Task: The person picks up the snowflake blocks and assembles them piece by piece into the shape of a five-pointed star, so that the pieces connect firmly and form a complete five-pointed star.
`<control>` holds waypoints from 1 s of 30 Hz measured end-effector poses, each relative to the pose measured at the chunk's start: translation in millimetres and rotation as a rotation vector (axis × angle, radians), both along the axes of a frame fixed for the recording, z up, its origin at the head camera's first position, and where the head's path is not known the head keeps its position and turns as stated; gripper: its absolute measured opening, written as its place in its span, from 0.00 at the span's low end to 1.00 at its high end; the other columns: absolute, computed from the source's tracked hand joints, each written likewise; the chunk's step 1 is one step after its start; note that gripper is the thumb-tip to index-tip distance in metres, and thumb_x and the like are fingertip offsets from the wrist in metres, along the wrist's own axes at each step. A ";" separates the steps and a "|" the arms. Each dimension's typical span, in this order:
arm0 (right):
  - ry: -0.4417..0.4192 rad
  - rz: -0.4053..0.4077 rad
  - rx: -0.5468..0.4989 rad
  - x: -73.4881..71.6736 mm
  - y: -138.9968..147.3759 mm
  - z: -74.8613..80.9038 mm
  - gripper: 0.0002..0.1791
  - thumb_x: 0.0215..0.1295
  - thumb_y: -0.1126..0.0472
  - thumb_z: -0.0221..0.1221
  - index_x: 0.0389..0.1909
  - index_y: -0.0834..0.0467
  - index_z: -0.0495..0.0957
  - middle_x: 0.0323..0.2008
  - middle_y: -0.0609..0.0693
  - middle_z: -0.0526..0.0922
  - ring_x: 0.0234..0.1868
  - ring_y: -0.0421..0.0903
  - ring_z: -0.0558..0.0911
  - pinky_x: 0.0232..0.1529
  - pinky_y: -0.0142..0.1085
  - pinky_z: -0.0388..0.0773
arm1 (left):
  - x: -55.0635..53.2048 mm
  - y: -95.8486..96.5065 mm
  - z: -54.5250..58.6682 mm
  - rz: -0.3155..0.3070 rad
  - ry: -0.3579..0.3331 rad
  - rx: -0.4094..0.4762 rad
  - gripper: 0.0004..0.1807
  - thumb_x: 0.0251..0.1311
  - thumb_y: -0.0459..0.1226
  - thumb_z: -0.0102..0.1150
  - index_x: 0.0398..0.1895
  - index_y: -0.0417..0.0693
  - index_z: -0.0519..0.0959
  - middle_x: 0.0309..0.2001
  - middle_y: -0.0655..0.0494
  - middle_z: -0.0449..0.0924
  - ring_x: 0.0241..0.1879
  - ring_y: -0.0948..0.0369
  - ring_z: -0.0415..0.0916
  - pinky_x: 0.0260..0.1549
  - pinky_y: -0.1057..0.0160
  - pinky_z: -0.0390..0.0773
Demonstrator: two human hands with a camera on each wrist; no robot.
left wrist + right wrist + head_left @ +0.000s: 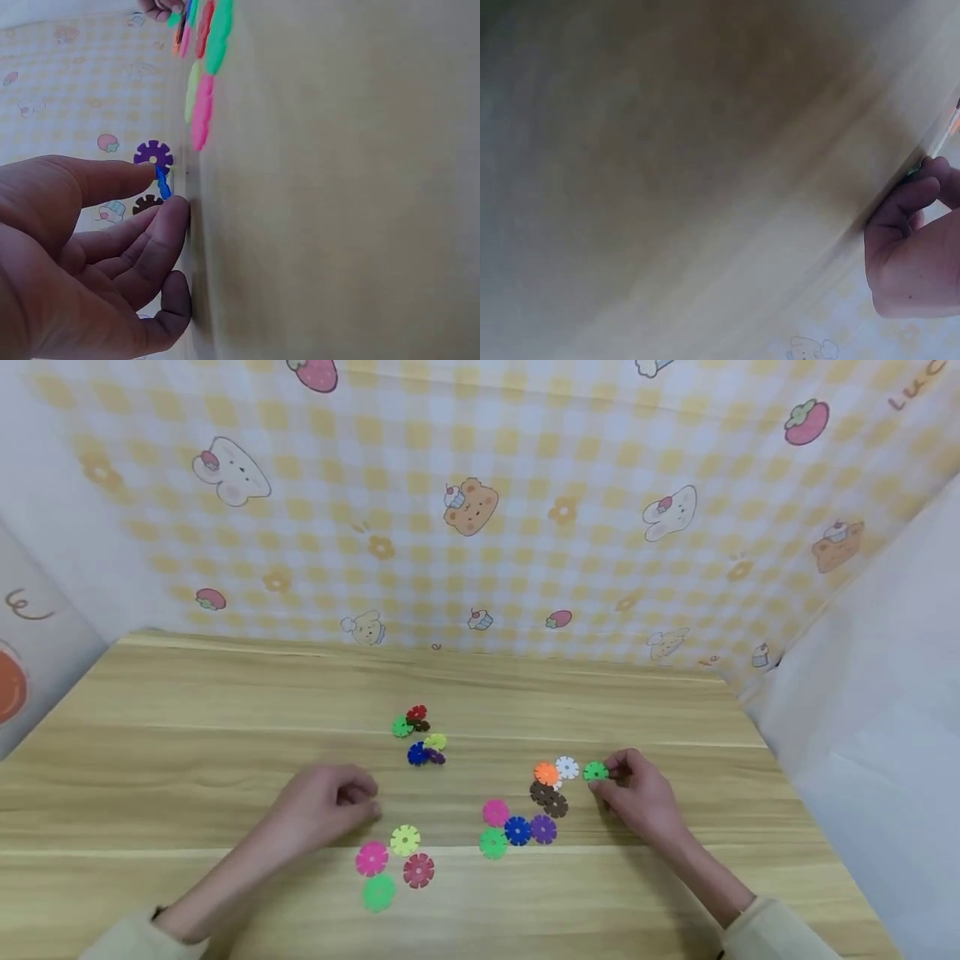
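My right hand (637,789) pinches the edge of a green notched plastic disc (596,771) lying flat at the right end of the loose discs. From the right wrist, that hand (911,232) shows curled fingers low against the tabletop, with only a sliver of the green disc visible. My left hand (333,797) hovers by the table with loosely bent fingers, holding nothing. Ahead of it stand small joined discs, among them a blue disc (417,754) and a red disc (417,712). In the left wrist view a blue disc (163,182) overlaps the gap between thumb and fingers.
Flat discs lie in loose groups: a pink disc (372,858) and others near the front, a purple disc (543,829) and others in the middle, an orange disc (546,773) and white disc (567,767) beside the right hand. A checked cloth (510,568) hangs behind the wooden table (225,693).
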State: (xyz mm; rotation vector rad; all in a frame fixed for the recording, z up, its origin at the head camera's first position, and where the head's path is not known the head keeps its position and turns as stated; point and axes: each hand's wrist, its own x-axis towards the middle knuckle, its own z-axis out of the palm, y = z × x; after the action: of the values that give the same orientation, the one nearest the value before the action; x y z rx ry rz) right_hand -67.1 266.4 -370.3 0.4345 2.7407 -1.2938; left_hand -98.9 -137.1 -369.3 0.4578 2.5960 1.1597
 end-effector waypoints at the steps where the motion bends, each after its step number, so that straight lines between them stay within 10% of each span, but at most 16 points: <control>1: 0.006 -0.004 -0.020 -0.1 -0.3 0.3 0.17 0.65 0.67 0.65 0.51 0.67 0.71 0.40 0.57 0.77 0.27 0.45 0.79 0.27 0.33 0.80 | 5.0 -4.1 -2.0 -0.020 0.008 0.003 0.13 0.57 0.35 0.72 0.44 0.38 0.86 0.33 0.59 0.84 0.33 0.64 0.77 0.33 0.67 0.80; 8: -0.058 -0.069 -0.191 2.7 10.7 8.1 0.18 0.70 0.65 0.62 0.56 0.68 0.71 0.30 0.49 0.79 0.28 0.41 0.79 0.24 0.30 0.74 | 24.8 -11.2 -12.4 -0.190 0.201 -0.045 0.17 0.56 0.38 0.74 0.49 0.45 0.87 0.39 0.65 0.81 0.34 0.71 0.70 0.32 0.69 0.75; 18: -0.139 -0.124 -0.357 7.6 9.9 11.7 0.20 0.68 0.61 0.66 0.57 0.67 0.79 0.33 0.45 0.87 0.34 0.39 0.85 0.37 0.31 0.84 | 40.0 -12.9 -15.3 -0.195 0.306 -0.110 0.16 0.48 0.37 0.79 0.43 0.53 0.90 0.42 0.65 0.79 0.34 0.69 0.70 0.32 0.68 0.74; 30: -0.147 -0.141 -0.667 11.0 -6.8 15.9 0.09 0.69 0.67 0.63 0.49 0.61 0.81 0.33 0.49 0.89 0.34 0.41 0.89 0.41 0.33 0.86 | 32.3 -5.4 -10.4 -0.177 0.189 0.028 0.15 0.56 0.27 0.69 0.38 0.59 0.84 0.29 0.73 0.78 0.28 0.73 0.70 0.28 0.70 0.76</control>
State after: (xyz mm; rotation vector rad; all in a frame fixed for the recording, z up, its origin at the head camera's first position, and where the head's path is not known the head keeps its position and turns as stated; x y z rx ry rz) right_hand -56.1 259.6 -354.4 0.6214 2.0168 -1.9930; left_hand -66.6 -142.5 -379.7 0.8217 2.6315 1.1442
